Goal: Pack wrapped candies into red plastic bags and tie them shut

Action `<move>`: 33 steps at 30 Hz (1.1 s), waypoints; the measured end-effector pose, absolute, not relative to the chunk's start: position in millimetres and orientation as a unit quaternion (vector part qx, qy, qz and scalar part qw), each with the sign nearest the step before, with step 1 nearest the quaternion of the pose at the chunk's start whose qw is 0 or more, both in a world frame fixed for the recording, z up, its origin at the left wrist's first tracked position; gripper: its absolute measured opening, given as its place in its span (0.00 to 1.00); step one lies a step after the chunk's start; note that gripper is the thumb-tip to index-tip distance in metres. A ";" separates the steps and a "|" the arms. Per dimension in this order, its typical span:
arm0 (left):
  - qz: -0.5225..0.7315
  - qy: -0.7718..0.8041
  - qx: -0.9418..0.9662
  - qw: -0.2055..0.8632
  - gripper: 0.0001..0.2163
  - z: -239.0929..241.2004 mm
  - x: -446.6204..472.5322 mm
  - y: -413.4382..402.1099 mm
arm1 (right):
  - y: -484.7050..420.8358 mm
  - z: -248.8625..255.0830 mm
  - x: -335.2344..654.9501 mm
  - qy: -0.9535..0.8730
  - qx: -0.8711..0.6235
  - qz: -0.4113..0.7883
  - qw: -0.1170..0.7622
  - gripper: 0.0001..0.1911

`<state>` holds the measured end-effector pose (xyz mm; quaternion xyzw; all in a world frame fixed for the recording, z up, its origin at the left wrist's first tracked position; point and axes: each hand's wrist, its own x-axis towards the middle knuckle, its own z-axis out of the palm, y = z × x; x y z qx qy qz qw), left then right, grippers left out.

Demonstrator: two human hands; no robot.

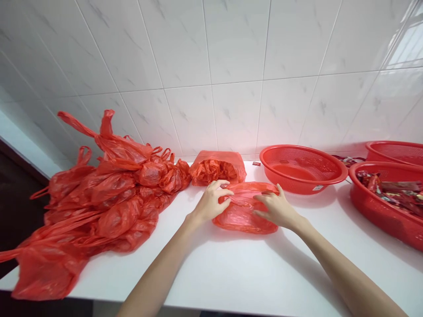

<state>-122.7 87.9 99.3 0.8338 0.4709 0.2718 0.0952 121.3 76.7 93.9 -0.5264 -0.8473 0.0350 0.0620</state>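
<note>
A red translucent plastic bag (246,210) lies on the white table in front of me, its mouth spread wide. My left hand (213,200) is at the bag's left edge, fingers apart and slightly curved, touching the plastic. At the opposite edge, my right hand (276,206) has its fingers spread over the mouth and against the film. Neither hand is closed round anything. Just behind this bag, against the wall, sits another red bag (218,167) with crumpled red plastic bags inside.
Filled, knotted red bags (115,207) are heaped on the left. To the right stand a red plastic basket (302,182), a red basin (360,193) of small wrapped packets (396,191), and another red basket (396,149) behind. White tiled wall (234,105) backs the table (224,273).
</note>
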 end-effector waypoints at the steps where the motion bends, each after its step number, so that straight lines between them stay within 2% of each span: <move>1: 0.282 0.465 0.836 0.070 0.11 99.5 -120.1 86.7 | 76.9 94.1 120.3 -0.846 -0.528 0.021 0.069 0.12; 6: 0.300 0.469 0.830 -0.024 0.12 100.6 -113.6 81.1 | 76.1 93.0 116.2 -0.836 -0.548 -0.001 0.024 0.09; 9: 0.286 0.438 0.852 0.031 0.12 98.8 -110.0 77.7 | 74.9 92.8 113.2 -0.822 -0.569 0.011 -0.011 0.10; 15: 0.094 0.485 0.862 0.116 0.11 84.6 -105.3 77.4 | 73.1 90.9 112.6 -0.816 -0.575 0.046 -0.042 0.17; 20: 0.060 0.511 0.842 0.162 0.31 78.4 -122.3 86.0 | 73.2 86.7 122.2 -0.813 -0.577 0.064 -0.051 0.21; 24: 0.041 0.497 0.850 0.173 0.37 79.8 -127.9 87.0 | 73.9 88.1 126.1 -0.822 -0.564 0.064 -0.040 0.20; 26: 0.055 0.482 0.861 0.150 0.34 82.5 -123.7 85.3 | 74.3 91.3 125.6 -0.834 -0.547 0.060 -0.034 0.21; 29: 0.113 0.461 0.873 0.115 0.22 86.7 -112.6 81.7 | 74.6 96.1 122.3 -0.850 -0.525 0.041 0.000 0.18; 31: 0.131 0.443 0.879 0.123 0.18 87.5 -106.3 79.6 | 74.7 97.3 119.8 -0.857 -0.514 0.028 0.029 0.16; 33: 0.109 0.436 0.881 0.149 0.17 86.4 -103.7 78.9 | 75.2 96.0 119.1 -0.863 -0.503 0.022 0.038 0.19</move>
